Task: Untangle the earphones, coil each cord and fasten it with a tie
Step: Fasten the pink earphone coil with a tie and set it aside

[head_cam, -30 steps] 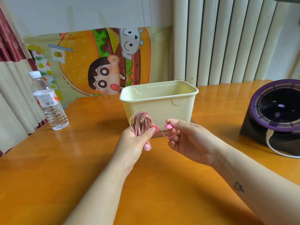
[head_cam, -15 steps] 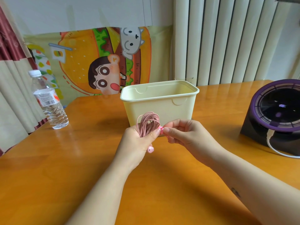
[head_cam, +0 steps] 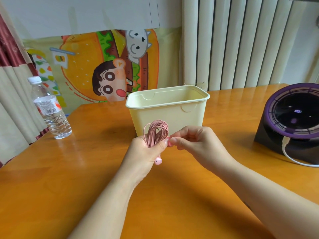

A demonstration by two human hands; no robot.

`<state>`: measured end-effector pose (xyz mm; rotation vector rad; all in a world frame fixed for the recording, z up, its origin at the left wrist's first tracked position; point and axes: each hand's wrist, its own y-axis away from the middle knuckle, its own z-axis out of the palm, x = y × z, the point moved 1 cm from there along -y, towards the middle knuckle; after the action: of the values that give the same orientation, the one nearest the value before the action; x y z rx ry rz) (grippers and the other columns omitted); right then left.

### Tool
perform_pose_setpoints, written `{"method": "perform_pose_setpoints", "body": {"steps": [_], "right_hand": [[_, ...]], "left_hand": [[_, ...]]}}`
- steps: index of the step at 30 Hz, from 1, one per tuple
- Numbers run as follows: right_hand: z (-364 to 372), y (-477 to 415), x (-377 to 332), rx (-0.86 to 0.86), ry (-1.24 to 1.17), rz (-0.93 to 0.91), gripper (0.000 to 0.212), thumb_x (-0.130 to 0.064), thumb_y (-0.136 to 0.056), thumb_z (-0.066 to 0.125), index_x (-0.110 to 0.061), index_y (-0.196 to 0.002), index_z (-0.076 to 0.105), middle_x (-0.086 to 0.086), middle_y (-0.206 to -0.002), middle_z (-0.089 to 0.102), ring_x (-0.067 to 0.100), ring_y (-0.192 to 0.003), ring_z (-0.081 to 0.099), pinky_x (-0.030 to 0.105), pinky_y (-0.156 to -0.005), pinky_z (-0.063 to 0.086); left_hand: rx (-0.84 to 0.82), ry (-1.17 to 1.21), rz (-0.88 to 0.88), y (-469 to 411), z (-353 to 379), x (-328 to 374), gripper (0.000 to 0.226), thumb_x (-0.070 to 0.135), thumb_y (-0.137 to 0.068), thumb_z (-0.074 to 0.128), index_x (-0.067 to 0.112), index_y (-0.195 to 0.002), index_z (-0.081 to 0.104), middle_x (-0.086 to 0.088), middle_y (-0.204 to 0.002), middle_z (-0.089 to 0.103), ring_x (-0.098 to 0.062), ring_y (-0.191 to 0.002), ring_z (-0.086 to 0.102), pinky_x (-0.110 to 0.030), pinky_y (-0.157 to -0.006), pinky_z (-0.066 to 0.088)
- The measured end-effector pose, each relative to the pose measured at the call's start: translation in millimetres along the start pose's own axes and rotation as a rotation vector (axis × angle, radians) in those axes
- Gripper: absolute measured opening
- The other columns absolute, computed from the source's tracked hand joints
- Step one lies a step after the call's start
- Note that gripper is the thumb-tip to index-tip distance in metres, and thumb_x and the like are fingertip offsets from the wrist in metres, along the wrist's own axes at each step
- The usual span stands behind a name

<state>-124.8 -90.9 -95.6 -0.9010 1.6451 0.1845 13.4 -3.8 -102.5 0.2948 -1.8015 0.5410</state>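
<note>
Left hand (head_cam: pixel 146 153) grips the coiled pink cord (head_cam: pixel 158 131) upright, loops fanning above the fist and one earbud (head_cam: pixel 158 160) dangling below. Right hand (head_cam: pixel 195 144) pinches the second earbud (head_cam: pixel 169 141) right against the left thumb. Both hover over the bench (head_cam: pixel 82 173), just in front of the cream tub (head_cam: pixel 172 104). There's open wood on the near side; the water bottle (head_cam: pixel 50 111) sits well left by the bench edge, and the purple fan (head_cam: pixel 293 116) and its white cable (head_cam: pixel 291 160) are far right. A second ago a slack loop hung between the separated hands; now that gap is closed.
</note>
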Motion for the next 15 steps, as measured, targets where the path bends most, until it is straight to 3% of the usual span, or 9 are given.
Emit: {"method": "perform_pose_setpoints", "body": {"steps": [3,5,8,10,15], "right_hand": [[0.1,0.9,-1.2,-0.084,-0.026,0.001,0.02,-0.03,-0.077,0.071,-0.012,-0.084,0.073,0.006,-0.085,0.073,0.021,-0.079,0.065,0.037,-0.078,0.053],[2.5,0.7,-2.4,-0.155,-0.115,0.003,0.021,-0.03,-0.077,0.067,-0.011,-0.084,0.071,0.007,-0.085,0.072,0.019,-0.076,0.062,0.033,-0.075,0.053],[1.3,-3.7,0.2,-0.144,-0.589,0.13,0.015,-0.021,-0.078,0.062,-0.007,-0.084,0.064,0.0,-0.079,0.069,0.01,-0.066,0.054,0.021,-0.067,0.051],[-4.5,-6.6,2.7,-0.078,-0.739,0.199,0.019,-0.018,-0.079,0.06,-0.005,-0.092,0.062,-0.003,-0.072,0.063,0.009,-0.063,0.05,0.019,-0.065,0.051],[-0.4,-5.7,0.1,-0.11,-0.612,0.193,0.032,-0.017,-0.073,0.065,-0.005,-0.103,0.063,0.004,-0.069,0.058,0.012,-0.062,0.058,0.024,-0.069,0.054]], "left_hand": [[0.007,-0.007,-0.011,-0.8,-0.1,-0.4,0.027,0.027,-0.087,0.064,0.014,-0.064,0.06,0.001,-0.048,0.045,-0.008,-0.044,0.041,-0.028,-0.057,0.037],[0.017,0.09,-0.041,-2.1,1.0,-1.3,0.025,0.021,-0.088,0.064,0.016,-0.063,0.066,0.001,-0.05,0.048,-0.009,-0.045,0.039,-0.024,-0.054,0.035],[0.062,0.297,-0.119,-4.4,-0.1,-1.7,0.023,0.007,-0.089,0.061,0.013,-0.07,0.072,-0.002,-0.066,0.063,-0.009,-0.045,0.037,-0.014,-0.044,0.035],[0.082,0.249,-0.133,-5.1,-2.3,-3.9,0.02,0.007,-0.091,0.059,0.013,-0.077,0.072,0.0,-0.07,0.069,-0.008,-0.044,0.04,-0.013,-0.047,0.038],[0.081,0.047,-0.099,-5.3,-3.2,-6.3,0.021,0.015,-0.091,0.06,0.018,-0.074,0.071,0.0,-0.051,0.055,-0.006,-0.041,0.042,-0.027,-0.063,0.037]]}}
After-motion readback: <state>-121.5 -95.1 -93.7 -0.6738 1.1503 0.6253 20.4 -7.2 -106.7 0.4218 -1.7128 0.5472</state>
